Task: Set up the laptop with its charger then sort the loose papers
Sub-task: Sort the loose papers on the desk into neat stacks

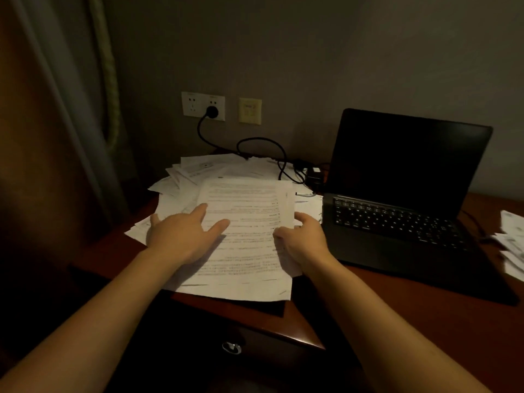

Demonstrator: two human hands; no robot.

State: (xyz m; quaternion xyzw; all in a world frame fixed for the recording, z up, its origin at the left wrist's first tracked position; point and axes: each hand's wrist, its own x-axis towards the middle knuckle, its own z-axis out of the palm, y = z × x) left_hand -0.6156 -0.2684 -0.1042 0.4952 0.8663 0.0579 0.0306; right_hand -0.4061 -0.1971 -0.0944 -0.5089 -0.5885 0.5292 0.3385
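A heap of loose printed papers [243, 211] covers the left part of the wooden desk [397, 307]. My left hand [181, 236] lies on the top sheets with fingers spread flat. My right hand [303, 239] grips the right edge of the top sheets, thumb on the page. A black laptop [405, 194] stands open to the right, its screen dark. A black charger cable [266, 154] runs from a plug [212, 112] in the wall socket across the papers to a power brick [313, 177] beside the laptop.
More loose sheets [513, 242] lie at the desk's right edge. A yellowish wall plate [250, 110] sits right of the socket. A curtain [56, 123] hangs at the left. A drawer with a metal handle [232, 348] is below the desk front.
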